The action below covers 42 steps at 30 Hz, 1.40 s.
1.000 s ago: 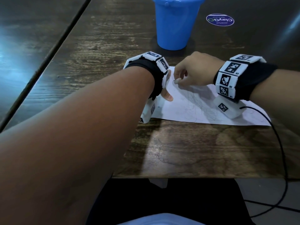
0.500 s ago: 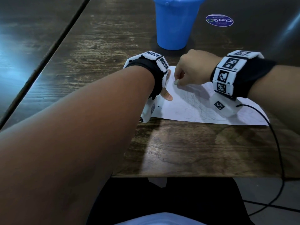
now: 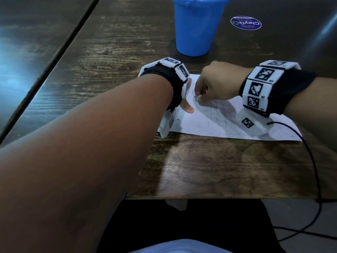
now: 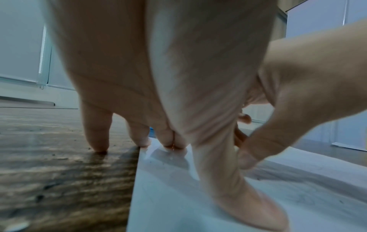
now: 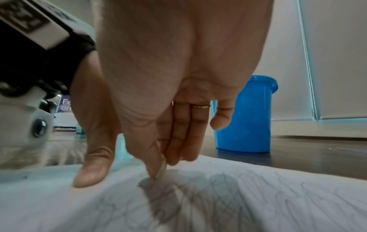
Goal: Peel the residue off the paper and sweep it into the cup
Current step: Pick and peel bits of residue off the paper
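A white paper [image 3: 209,123] with pencil scribbles lies on the dark wooden table, and a blue cup [image 3: 197,28] stands upright just beyond it. My left hand [image 4: 208,172] presses the paper's left edge flat with straight fingers [image 4: 170,139] and the thumb; its little finger rests on bare wood. In the head view only its thumb [image 3: 187,108] shows past the wrist band. My right hand [image 3: 200,94] pinches a small white eraser-like piece [image 5: 163,166] between thumb and fingers, its tip touching the paper [image 5: 258,204] beside the left thumb. The cup [image 5: 248,117] is behind the right fingers.
A round blue sticker [image 3: 245,23] lies on the table right of the cup. A black cable [image 3: 313,170] runs from the right wrist over the near table edge [image 3: 218,196]. A seam [image 3: 54,52] between two tabletops runs along the left.
My right hand has shifted slightly back and forth over the paper, its pinched tip now a little nearer to me. The left hand, paper and cup have not moved.
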### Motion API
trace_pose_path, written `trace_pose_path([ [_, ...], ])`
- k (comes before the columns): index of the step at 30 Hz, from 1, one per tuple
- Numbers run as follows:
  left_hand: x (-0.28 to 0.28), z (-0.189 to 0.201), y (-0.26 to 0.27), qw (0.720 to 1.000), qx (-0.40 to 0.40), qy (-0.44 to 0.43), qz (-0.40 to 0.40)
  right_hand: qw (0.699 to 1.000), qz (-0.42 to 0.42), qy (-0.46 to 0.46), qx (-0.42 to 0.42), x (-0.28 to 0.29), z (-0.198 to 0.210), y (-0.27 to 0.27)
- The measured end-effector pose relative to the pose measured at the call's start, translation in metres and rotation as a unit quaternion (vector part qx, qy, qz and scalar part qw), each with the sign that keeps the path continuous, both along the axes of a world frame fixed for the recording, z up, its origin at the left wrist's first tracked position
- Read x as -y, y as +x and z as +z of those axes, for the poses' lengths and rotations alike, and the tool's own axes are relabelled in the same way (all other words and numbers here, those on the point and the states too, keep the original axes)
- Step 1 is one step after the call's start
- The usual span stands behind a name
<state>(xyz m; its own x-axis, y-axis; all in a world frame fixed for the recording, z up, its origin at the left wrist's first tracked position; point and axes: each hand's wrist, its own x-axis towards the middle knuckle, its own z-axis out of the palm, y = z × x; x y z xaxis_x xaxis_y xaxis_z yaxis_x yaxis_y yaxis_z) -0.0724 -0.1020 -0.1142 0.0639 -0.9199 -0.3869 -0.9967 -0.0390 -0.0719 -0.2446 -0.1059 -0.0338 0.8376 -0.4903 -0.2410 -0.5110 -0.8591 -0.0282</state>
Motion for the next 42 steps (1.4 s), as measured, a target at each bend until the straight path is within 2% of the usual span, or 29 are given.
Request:
trace_pose_path([
  [5,-0.006,0.006,-0.003,1.0,0.003,-0.002,-0.016,0.999,0.011,-0.035,0.01,0.0,-0.005,0.002],
  [11,0.003,-0.002,0.001,1.0,-0.009,-0.004,0.005,0.998,0.035,0.048,-0.024,0.0,-0.001,0.001],
  [18,0.004,-0.004,0.003,1.0,0.007,0.009,0.024,1.0,-0.019,0.012,0.015,0.003,-0.001,0.001],
  [25,0.008,-0.009,0.006,1.0,-0.004,0.009,0.021,0.997,0.035,0.068,-0.013,-0.011,-0.002,-0.009],
  [32,0.003,-0.003,0.003,0.999,0.006,0.013,0.03,0.999,-0.035,0.007,0.017,0.003,-0.002,-0.003],
  [35,-0.002,0.003,-0.002,1.0,0.009,0.015,0.018,1.0,-0.002,-0.011,0.003,-0.002,-0.004,-0.001],
  [38,-0.009,0.01,-0.008,1.0,-0.014,0.013,-0.005,0.999,0.036,0.018,-0.021,-0.01,-0.003,0.001],
  [41,-0.012,0.015,-0.009,0.999,-0.027,0.008,-0.019,0.998,0.032,0.048,-0.031,-0.011,-0.001,0.0],
  [42,-0.012,0.015,-0.009,1.0,-0.009,0.008,-0.016,0.998,0.021,0.043,-0.028,-0.009,0.0,0.0],
])
